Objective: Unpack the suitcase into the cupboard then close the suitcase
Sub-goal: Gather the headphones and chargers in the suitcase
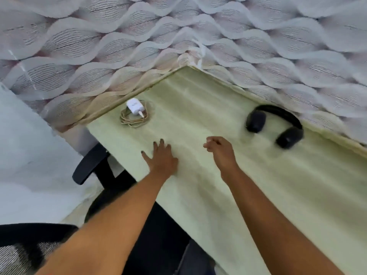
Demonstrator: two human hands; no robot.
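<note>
Wall [178, 36]: wave-patterned covering, two faces meeting in a corner at top centre, seam there puckered and lifting. Blur across whole view.

Desk [258, 175]: pale yellow-green top, pushed into the corner, back and right edges against the wall. Left edge free, running diagonally from near the charger down toward the bottom of view. Broad bare stretch between and in front of the hands; open room on the top to centre and lower right.

Floor [29, 155]: pale, visible left of the desk edge.

Chair [95, 165]: black, armrest just left of the desk's free edge, seat tucked partly under it; mesh back at lower left corner.

Headphones [278, 126]: black, over-ear, lying on the desk near the right wall, band toward the wall, cups toward the person. Well apart from both hands.

Left hand [161, 157]: palm down, fingers spread, flat on or just above the desk near its left edge; contact not certain. Holding nothing.

Right hand [220, 150]: raised over mid-desk, fingers loosely curled, nothing seen in it.

Charger [134, 108]: white plug block atop a coiled pale cable [133, 121], near the back-left corner, beyond the left hand.

Suitcase and cupboard: not in view.
</note>
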